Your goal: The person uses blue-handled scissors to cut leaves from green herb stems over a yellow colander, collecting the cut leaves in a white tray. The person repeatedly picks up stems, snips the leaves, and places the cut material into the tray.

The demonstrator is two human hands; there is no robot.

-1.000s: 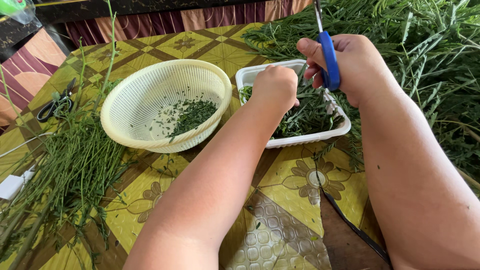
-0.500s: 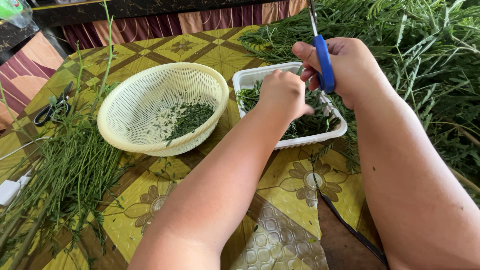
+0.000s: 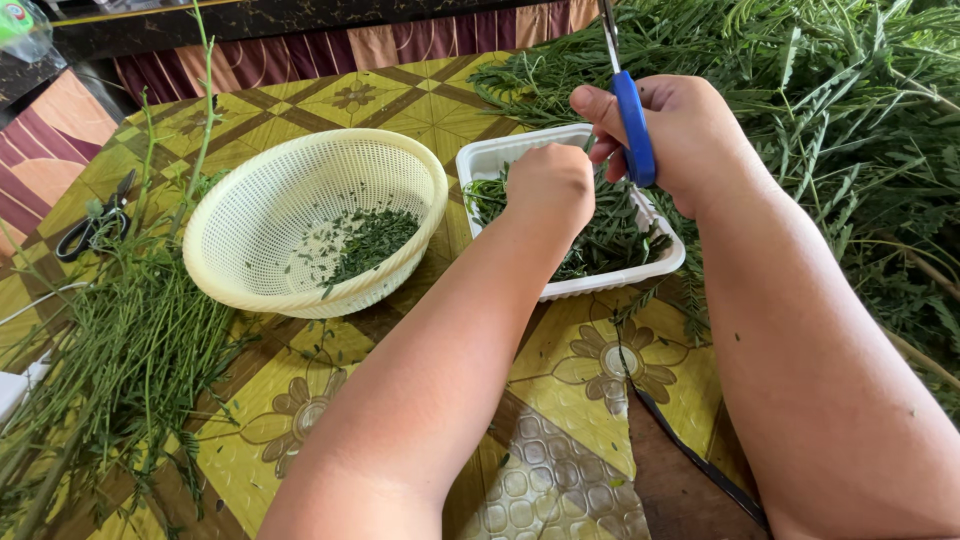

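Lowest in the frame, bare tablecloth [image 3: 560,400] between the two forearms, crossed at lower right by a black cord [image 3: 690,450]. Just above, at centre, the white tray [image 3: 610,287], half full of cut greens [image 3: 610,240], its near rim free. Over the tray, the left hand [image 3: 550,185], curled into a loose fist with the fingertips hidden; cannot tell what, if anything, is pinched there. Beside it, touching or nearly so, the right hand [image 3: 690,140], closed around the blue-handled scissors [image 3: 632,125], blades pointing up and out of the top edge. Looks like trimming over the tray, mid-cut or between cuts; any further snip calls for keeping the blades off the left fingers and above the tray, not past its rim. Left of centre, the cream basket [image 3: 300,290], just beside the tray, holding a small scatter of leaf bits. Open room only on the cloth near the bottom. At far left, a pile of stems [image 3: 110,340] and black scissors [image 3: 90,225]; at upper right, a heap [image 3: 850,110] of leafy branches crowding the right arm.
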